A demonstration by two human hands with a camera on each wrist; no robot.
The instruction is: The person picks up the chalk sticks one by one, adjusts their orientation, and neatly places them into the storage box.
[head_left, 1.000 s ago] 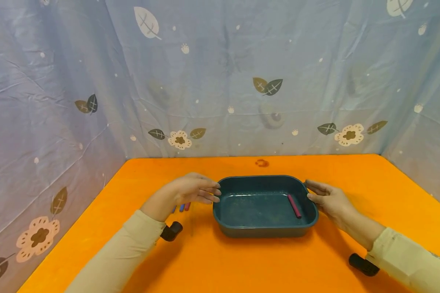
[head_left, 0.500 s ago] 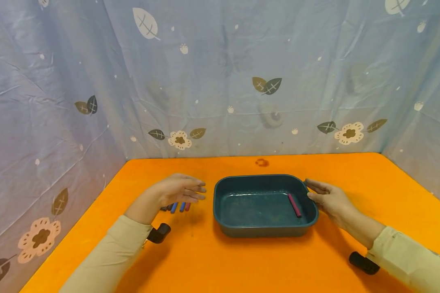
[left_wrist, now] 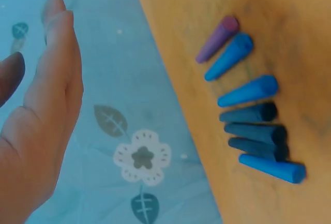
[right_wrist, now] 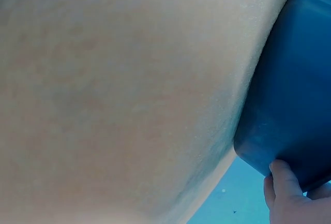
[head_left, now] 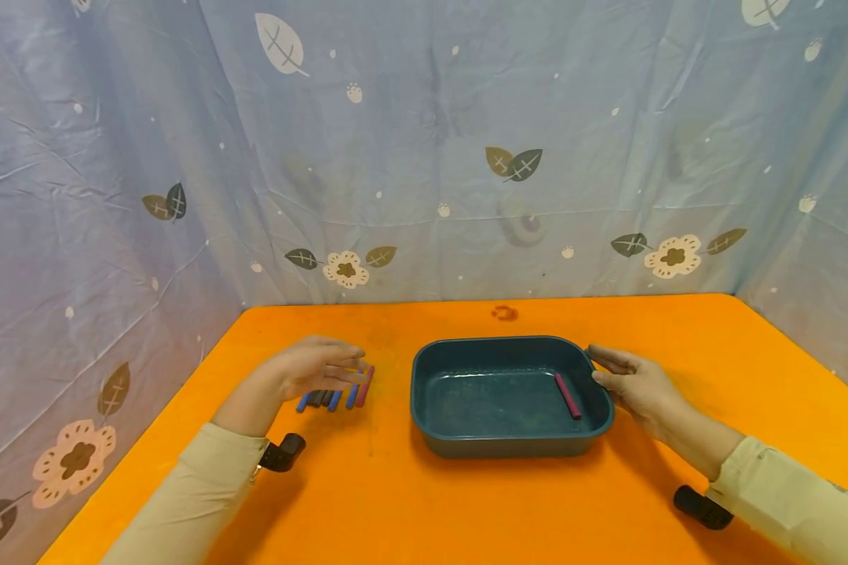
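A dark teal rectangular tray (head_left: 495, 449) stands on the table with one magenta chalk-like stick (head_left: 568, 396) inside, toward its right end. At the tray's right end my right hand (head_left: 639, 388) grips the rim, thumb at the edge and fingers along the outer wall; the right wrist view shows fingertips against the tray wall (right_wrist: 289, 105). My left hand (head_left: 318, 369) hovers over a row of short coloured sticks, fingers extended and holding nothing. In the left wrist view lie a purple stick (left_wrist: 218, 39), several blue sticks (left_wrist: 249, 90) and several dark sticks (left_wrist: 256, 132).
An orange tabletop (head_left: 466, 510) lies under everything. Floral curtain (head_left: 396, 157) surrounds its back and sides. A reddish ring mark (head_left: 505, 314) shows behind the tray. Black wrist devices (head_left: 283, 453) sit below both wrists.
My left hand has moved left, away from the tray's left rim to above the row of sticks, uncovering more of them. The right hand and the tray stay in place.
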